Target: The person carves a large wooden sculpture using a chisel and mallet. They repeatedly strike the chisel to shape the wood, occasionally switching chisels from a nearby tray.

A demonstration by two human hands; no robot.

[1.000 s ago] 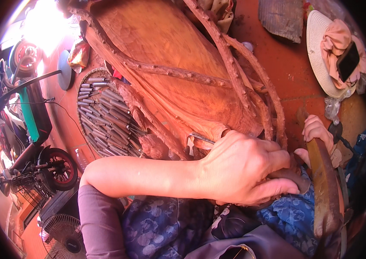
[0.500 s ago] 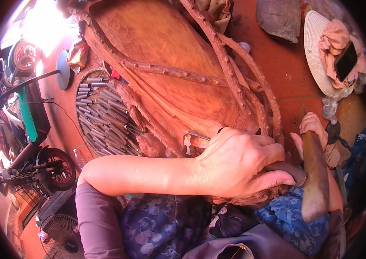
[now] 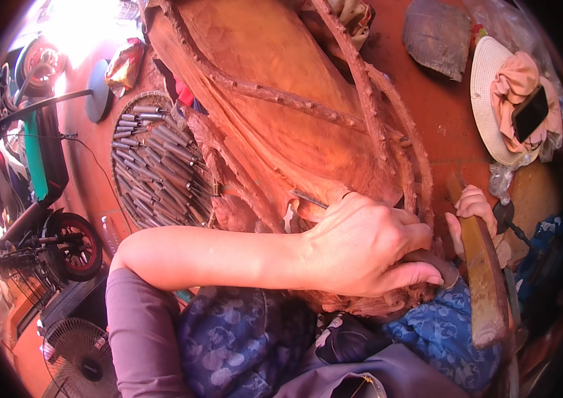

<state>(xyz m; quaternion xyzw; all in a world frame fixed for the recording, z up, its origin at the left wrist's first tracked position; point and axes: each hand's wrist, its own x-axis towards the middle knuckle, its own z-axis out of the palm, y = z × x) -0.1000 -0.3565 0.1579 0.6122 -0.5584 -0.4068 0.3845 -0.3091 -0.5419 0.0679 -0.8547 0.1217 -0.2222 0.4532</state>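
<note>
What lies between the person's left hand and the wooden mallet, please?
In the head view, a brown tool handle juts from the left hand toward the wooden mallet; past its end, blue patterned cloth shows.

2 o'clock: woven sun hat, pink cloth and smartphone on it. 8 o'clock: caged fan. 9 o'clock: plastic bottle near parked two-wheeler.

matt wooden carving (rough in places)
</note>
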